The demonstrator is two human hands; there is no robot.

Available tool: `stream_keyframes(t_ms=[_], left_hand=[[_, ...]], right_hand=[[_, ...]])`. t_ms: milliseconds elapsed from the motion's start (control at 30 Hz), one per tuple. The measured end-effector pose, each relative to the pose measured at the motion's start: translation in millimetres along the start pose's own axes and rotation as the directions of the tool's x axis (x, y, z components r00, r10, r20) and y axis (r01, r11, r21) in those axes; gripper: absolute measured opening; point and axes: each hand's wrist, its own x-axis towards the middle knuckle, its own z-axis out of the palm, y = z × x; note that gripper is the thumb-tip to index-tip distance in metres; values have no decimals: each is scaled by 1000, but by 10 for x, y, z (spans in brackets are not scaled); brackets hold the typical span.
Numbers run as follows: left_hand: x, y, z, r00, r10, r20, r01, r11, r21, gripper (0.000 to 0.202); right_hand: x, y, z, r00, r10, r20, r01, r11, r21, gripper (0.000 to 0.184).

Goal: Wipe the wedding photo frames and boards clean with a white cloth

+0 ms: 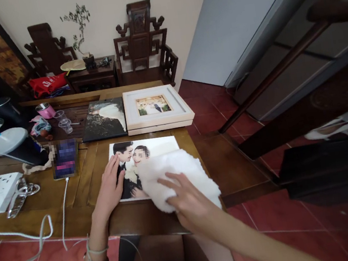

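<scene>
Wedding photo (126, 161), right half beneath fluffy cloth (182, 166) and right hand (189, 202)

Far on the wooden table (81, 192), side by side, a dark canvas print (104, 119) to the left and a white framed photo (157, 106) to the right; left of those, clear plastic cups (63, 121) and a pink cup (45, 110). Nearer on the left, a phone (65, 159) with a white cable (64, 212) trailing off the near edge, and a white power strip (1, 191) farther left. Against the far wall, two carved wooden chairs (143, 43) flanking a small side table (93, 75) with a potted plant (80, 26) and a straw fan (73, 65), a red bag (47, 84) on the left chair; red tile floor (273, 229) to the right.
</scene>
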Motion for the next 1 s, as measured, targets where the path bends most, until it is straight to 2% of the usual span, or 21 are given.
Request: stream_keyframes(t_ms=[133,200,300,367,433,533,633,733,833,1000], left_hand=[[-3,-23,5,1000,-2,-6,2,1000,-9,47],[-2,-32,6,1000,-10,-7,9,1000,-17,46],[4,-42,8,1000,-5,-11,5,1000,-15,47],[7,-43,13,1000,3,-18,-4,1000,-9,47],[7,-40,18,999,12,-30,-12,1000,-6,46],[-1,-32,22,999,13,-31,-13,1000,1,46],[-9,-31,22,1000,-2,-11,2,1000,14,47],[-10,-41,20,1000,0,4,0,1000,18,48],[-4,-51,20,1000,13,7,-13,1000,11,48],[9,-57,12,1000,18,18,-18,1000,-12,48]], right_hand=[[527,432,-147,999,39,23,-38,999,-28,34],[796,631,-215,995,63,82,-59,997,-42,32],[1023,787,-268,987,89,131,-84,996,-43,30],[990,770,-238,988,102,120,-98,995,-37,29],[802,659,-156,992,92,89,-92,996,-6,29],[310,366,-17,998,36,44,-39,998,58,32],[-199,39,20,997,-10,71,2,995,104,36],[-444,-155,-55,995,-17,95,5,991,131,40],[-318,-99,-144,998,-7,67,-1,993,115,40],[370,407,-213,998,18,53,-18,1000,-2,34]])
